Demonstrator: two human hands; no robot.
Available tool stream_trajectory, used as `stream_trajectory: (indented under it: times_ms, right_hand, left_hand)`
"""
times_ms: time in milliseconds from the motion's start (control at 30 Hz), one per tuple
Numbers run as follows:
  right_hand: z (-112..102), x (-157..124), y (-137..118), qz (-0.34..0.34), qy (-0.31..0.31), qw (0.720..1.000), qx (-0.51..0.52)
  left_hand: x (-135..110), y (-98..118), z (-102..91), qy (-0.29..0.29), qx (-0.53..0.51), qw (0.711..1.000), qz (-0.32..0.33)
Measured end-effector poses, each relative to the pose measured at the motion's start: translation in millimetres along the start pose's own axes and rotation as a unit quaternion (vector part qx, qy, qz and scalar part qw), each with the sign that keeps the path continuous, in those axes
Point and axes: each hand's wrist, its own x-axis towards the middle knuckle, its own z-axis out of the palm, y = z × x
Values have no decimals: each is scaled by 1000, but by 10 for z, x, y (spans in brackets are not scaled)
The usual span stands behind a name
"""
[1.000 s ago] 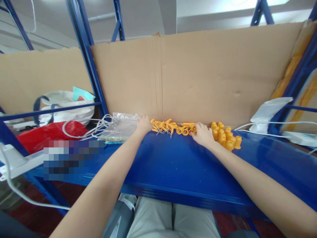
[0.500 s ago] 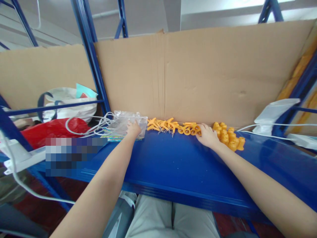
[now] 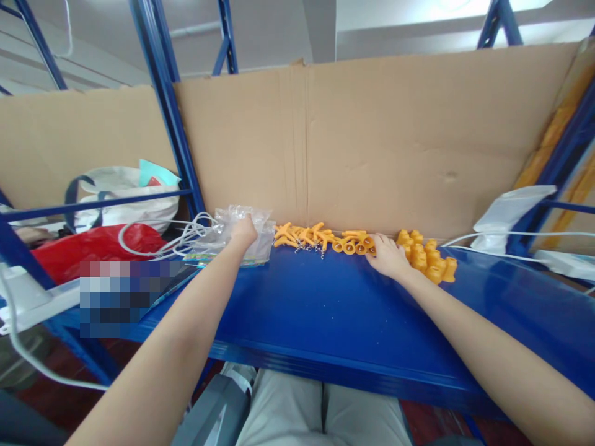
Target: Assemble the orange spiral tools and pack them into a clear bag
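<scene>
My left hand (image 3: 244, 231) is closed over the clear plastic bags (image 3: 263, 241), its fingers curled and partly hidden, with the film of one bag raised around them. At the right end of a row of yellow-orange cup-shaped pieces (image 3: 349, 246), my right hand (image 3: 388, 254) has its fingers and thumb around the end piece. Just right of that hand stands a cluster of yellow-orange moulded pieces (image 3: 421, 255). Between the hands lie several yellow-orange branched pieces (image 3: 304, 235) with small metal chains hanging from them.
The blue shelf top (image 3: 320, 316) backs onto a tall cardboard sheet (image 3: 395, 136). White cables (image 3: 186, 232) lie left of the bags, near a red bag (image 3: 100, 248) and a blue upright (image 3: 162, 99). At the right sits a translucent plastic packet (image 3: 506, 214).
My left hand has curled its fingers and shifted slightly up and left, raising plastic film with it. My right hand stays at the same pieces. The view has shifted slightly.
</scene>
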Motion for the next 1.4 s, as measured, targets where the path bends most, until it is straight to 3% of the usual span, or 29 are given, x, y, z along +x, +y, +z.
stream_trajectory:
  times_ms: [233, 367, 433, 533, 700, 867, 1000, 1133, 1300, 1400]
  right_hand:
    - [-15, -3, -9, 1, -2, 1000, 1]
    - [1, 13, -15, 7, 8, 1000, -4]
    - [21, 24, -11, 5, 17, 1000, -13]
    - [63, 37, 7, -9, 20, 999, -27]
    - [128, 72, 47, -8, 18, 1000, -15]
    - [144, 113, 54, 3, 35, 999, -3]
    - [109, 111, 37, 9, 55, 998, -18]
    - [16, 133, 53, 38, 92, 995, 24]
    - [-202, 243, 121, 42, 159, 966, 198]
    - [-367, 270, 120, 26, 138, 939, 313]
  left_hand:
    - [11, 116, -448, 29, -11, 997, 67]
    - [-216, 295, -611, 34, -42, 981, 186]
    - [-384, 377, -615, 27, -66, 957, 283]
    - [-633, 445, -519, -38, -76, 909, 408]
    - [-870, 442, -267, -130, -72, 842, 519]
    - [-911, 467, -125, -218, -42, 844, 488]
    - [-959, 520, -90, -242, 6, 847, 473]
    - [-1085, 555, -39, -225, 4, 862, 453]
    - [-1210, 596, 40, -182, 20, 888, 422]
    - [-1212, 655, 14, -152, 40, 891, 426]
